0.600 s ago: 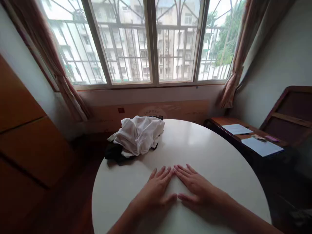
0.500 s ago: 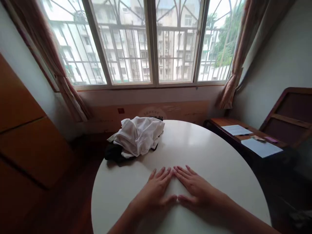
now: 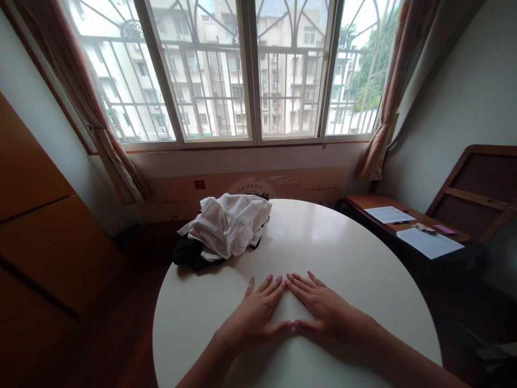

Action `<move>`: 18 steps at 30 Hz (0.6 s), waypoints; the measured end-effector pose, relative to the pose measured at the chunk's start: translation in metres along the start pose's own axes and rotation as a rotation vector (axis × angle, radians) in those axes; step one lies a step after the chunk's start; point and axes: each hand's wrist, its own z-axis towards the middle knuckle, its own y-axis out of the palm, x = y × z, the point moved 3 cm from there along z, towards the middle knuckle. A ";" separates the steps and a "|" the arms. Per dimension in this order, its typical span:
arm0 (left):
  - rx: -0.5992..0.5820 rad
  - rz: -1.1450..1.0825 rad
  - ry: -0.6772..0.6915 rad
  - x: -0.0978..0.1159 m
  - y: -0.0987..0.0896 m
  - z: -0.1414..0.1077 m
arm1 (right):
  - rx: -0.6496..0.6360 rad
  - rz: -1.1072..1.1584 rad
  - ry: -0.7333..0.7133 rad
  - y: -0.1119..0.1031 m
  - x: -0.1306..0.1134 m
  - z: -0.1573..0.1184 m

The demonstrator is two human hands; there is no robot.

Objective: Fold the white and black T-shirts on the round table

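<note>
The left hand [image 3: 254, 315] and right hand [image 3: 327, 312] both lie open and flat, palms down, on a round white surface [image 3: 343, 253] at the bottom centre of the frame. Neither hand holds anything. Their fingers point inward and slightly away from the person, with the fingertips nearly meeting and the thumbs almost touching, so the hands frame a small triangle of bare surface. This even, empty-handed placement looks deliberate, more like a resting or ready pose than part of a grasp. The nearest object is a white cloth [image 3: 226, 226], which lies well apart from both hands, up and to the left of them at the far edge of the surface. It is crumpled into a loose heap with deep creases and no visible fold or order, as if simply set down. A dark cloth [image 3: 189, 253] sticks out beneath it on the left, and its exact shape is hidden. At the right of the frame, papers [image 3: 428, 242] lie on a wooden side surface [image 3: 371, 215], below a window [image 3: 202, 70] with a curtain [image 3: 388, 124].
</note>
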 end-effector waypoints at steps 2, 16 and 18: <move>0.006 -0.002 0.002 -0.001 0.001 0.000 | 0.002 0.005 -0.005 0.000 0.000 0.000; -0.008 -0.007 -0.027 0.003 -0.001 0.002 | -0.021 0.007 0.021 0.000 0.001 0.000; -0.007 -0.007 -0.028 0.003 -0.001 0.002 | -0.027 0.008 0.027 -0.001 0.000 0.000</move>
